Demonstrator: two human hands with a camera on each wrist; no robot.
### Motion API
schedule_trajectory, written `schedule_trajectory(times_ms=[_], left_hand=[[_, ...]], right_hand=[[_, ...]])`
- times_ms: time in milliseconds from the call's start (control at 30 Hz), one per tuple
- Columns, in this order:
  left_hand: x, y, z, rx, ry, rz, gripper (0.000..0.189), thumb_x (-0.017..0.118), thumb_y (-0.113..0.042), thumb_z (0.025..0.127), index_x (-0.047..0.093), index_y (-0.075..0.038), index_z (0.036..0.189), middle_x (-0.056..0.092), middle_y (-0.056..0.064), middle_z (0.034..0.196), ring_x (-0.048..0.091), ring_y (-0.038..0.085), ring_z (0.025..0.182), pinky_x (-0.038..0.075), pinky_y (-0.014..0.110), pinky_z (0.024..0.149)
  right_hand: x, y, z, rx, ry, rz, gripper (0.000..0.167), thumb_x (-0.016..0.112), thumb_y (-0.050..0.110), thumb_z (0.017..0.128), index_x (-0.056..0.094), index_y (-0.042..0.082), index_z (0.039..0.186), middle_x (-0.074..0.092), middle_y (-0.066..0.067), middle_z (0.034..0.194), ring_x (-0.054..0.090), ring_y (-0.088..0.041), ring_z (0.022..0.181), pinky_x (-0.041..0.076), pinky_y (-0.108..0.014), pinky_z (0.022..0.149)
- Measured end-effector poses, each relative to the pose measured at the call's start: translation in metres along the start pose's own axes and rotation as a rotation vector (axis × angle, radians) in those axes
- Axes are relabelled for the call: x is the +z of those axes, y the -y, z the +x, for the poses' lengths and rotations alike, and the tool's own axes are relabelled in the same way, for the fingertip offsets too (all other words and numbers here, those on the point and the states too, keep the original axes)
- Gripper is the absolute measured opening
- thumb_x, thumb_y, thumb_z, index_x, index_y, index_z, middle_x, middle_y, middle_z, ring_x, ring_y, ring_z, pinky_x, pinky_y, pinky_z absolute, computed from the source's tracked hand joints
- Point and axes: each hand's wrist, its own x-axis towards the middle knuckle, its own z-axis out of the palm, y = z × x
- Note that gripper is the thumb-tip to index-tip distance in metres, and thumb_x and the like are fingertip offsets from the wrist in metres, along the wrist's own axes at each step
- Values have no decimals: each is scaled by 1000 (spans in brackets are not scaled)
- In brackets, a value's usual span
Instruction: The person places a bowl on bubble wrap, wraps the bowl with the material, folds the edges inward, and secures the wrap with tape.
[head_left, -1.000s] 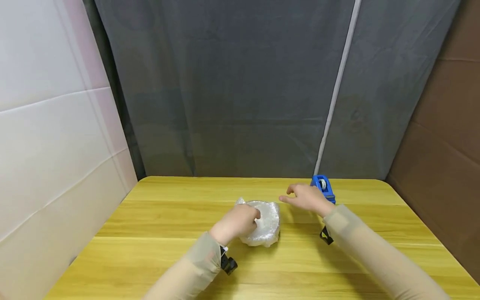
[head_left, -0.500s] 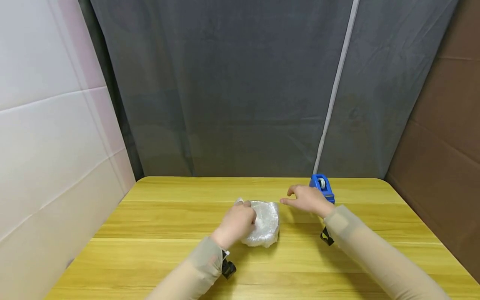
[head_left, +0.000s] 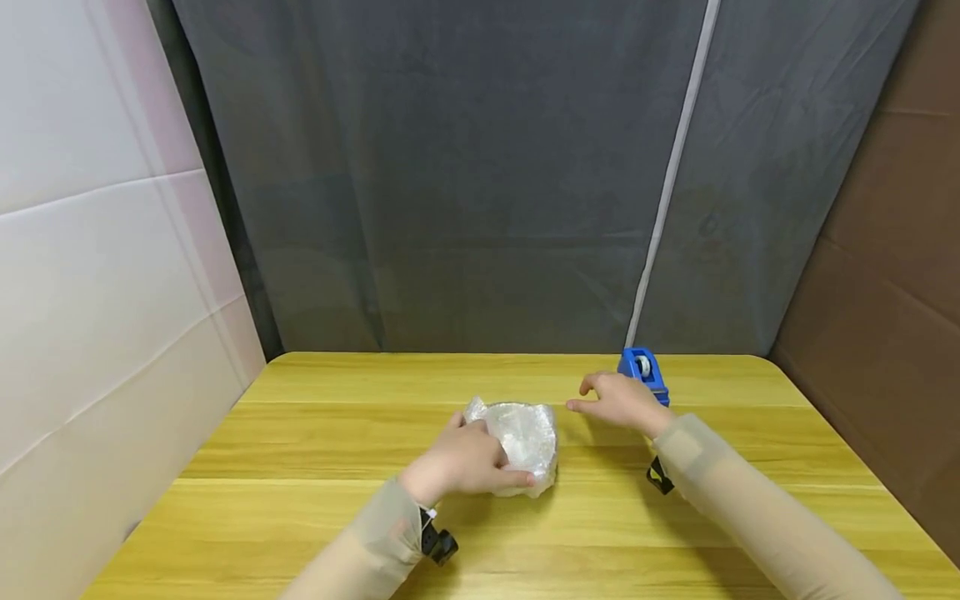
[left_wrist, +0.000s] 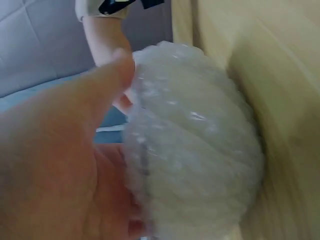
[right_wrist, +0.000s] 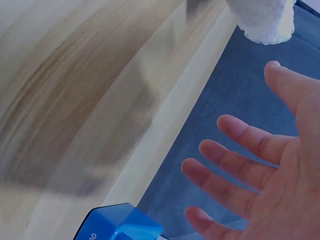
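A round, bowl-like thing in clear bubble wrap (head_left: 528, 437) sits at the middle of the wooden table; the wrap blurs what is inside. My left hand (head_left: 468, 457) lies over its left side, thumb stretched along the near edge and fingers spread toward the far left. Up close in the left wrist view, that hand is against one face of the bubble-wrapped bundle (left_wrist: 195, 135), with some fingertips hidden. To the right, my right hand (head_left: 618, 402) hovers above the table, apart from the bundle, its fingers loosely spread and holding nothing in the right wrist view.
A blue tape dispenser (head_left: 645, 375) stands just beyond my right hand, near the back edge of the wooden table (head_left: 337, 442). A grey curtain (head_left: 480, 183) hangs behind the table, with a white panel (head_left: 112, 250) at left and a brown one (head_left: 885, 225) at right.
My left hand has gone from curled fingers over the bundle to a spread hand at its left and near side. The right hand and the bundle have barely moved.
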Motion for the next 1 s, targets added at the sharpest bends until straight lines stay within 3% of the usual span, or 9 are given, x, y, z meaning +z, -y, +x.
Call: schedule_trajectory(times_ms=[200, 300, 533, 700, 800, 867, 933, 1000], left_hand=[[3, 2, 6, -21, 24, -7, 60, 42, -82, 79, 75, -32, 79, 60, -13, 84, 55, 15, 95, 35, 44, 87], [4, 2, 7, -19, 30, 2, 61, 41, -82, 80, 74, -31, 76, 61, -14, 80, 55, 15, 95, 35, 44, 87], [4, -7, 2, -43, -27, 51, 59, 44, -75, 85, 61, -24, 61, 61, -9, 67, 61, 24, 95, 30, 53, 105], [2, -13, -3, -16, -88, 105, 56, 50, -67, 88, 49, -21, 57, 50, -9, 56, 56, 14, 67, 30, 52, 109], [0, -10, -7, 26, -138, 81, 53, 54, -60, 90, 50, -19, 57, 45, -9, 52, 45, 10, 55, 47, 41, 90], [-4, -6, -10, 51, -169, 55, 47, 56, -55, 91, 61, -16, 65, 53, -8, 58, 50, 10, 56, 51, 36, 75], [-10, 1, -14, 55, -187, 28, 43, 56, -51, 93, 72, -12, 84, 66, -3, 73, 61, 13, 68, 52, 34, 69], [-16, 8, -18, 35, -204, 2, 44, 57, -49, 93, 73, -10, 107, 71, 3, 98, 67, 21, 90, 54, 38, 80]], right_hand=[[0, -3, -1, 22, -3, -8, 48, 62, 48, 91, 67, 5, 112, 67, -10, 112, 59, -16, 81, 53, -37, 71], [0, -5, -1, 6, -9, -4, 48, 62, 47, 91, 67, 4, 112, 67, -11, 112, 62, -19, 86, 54, -40, 74], [-1, -16, -7, -12, -42, 26, 59, 60, 48, 92, 60, -3, 122, 62, -18, 122, 59, -34, 111, 50, -50, 91], [-1, -30, -14, 20, -75, 32, 67, 59, 53, 92, 55, -3, 129, 57, -21, 129, 55, -37, 117, 46, -53, 95], [-1, -41, -22, 32, -100, 20, 71, 59, 53, 91, 51, -4, 133, 53, -24, 133, 53, -41, 118, 46, -55, 94], [-3, -49, -28, 45, -116, 14, 74, 59, 52, 91, 47, -5, 136, 50, -26, 136, 53, -43, 118, 46, -57, 92], [-5, -55, -35, 56, -135, 7, 78, 61, 51, 90, 43, -7, 139, 47, -31, 137, 52, -46, 118, 46, -60, 92], [-7, -62, -40, 67, -153, -2, 81, 63, 50, 90, 38, -8, 141, 43, -33, 139, 50, -49, 119, 44, -61, 93]])
